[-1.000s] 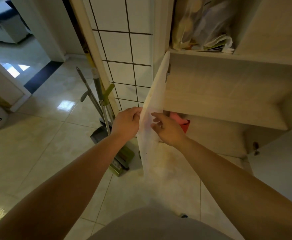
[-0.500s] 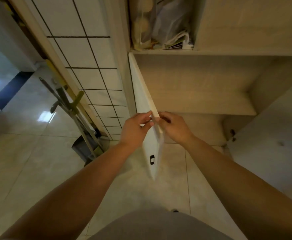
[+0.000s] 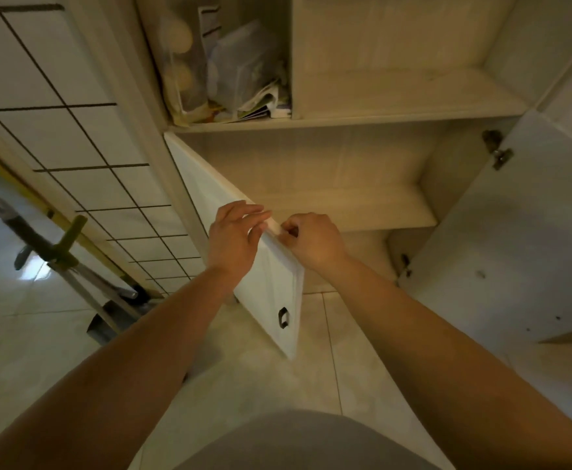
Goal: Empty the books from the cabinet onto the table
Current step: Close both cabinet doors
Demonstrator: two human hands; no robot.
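Note:
A pale wooden cabinet [image 3: 362, 208] stands open in front of me, its two lower shelves bare. Its white left door [image 3: 271, 286], with a small dark square handle, swings out toward me. My left hand [image 3: 232, 239] lies on the door's outer face with fingers over its top edge. My right hand [image 3: 311, 240] pinches that same edge from the inner side. In the upper left compartment sit a clear bag of round things [image 3: 179, 62] and a pile of plastic-wrapped papers and booklets [image 3: 254, 86]. The table is out of view.
The white right door [image 3: 515, 232] hangs wide open at the right. A tiled panel [image 3: 74, 137] flanks the cabinet on the left. A broom and dustpan [image 3: 71, 266] lean against it. Glossy floor tiles [image 3: 328, 361] spread below.
The view has swung right and up toward the cabinet. The left door has turned so its front face and handle show, with both hands staying on its edge.

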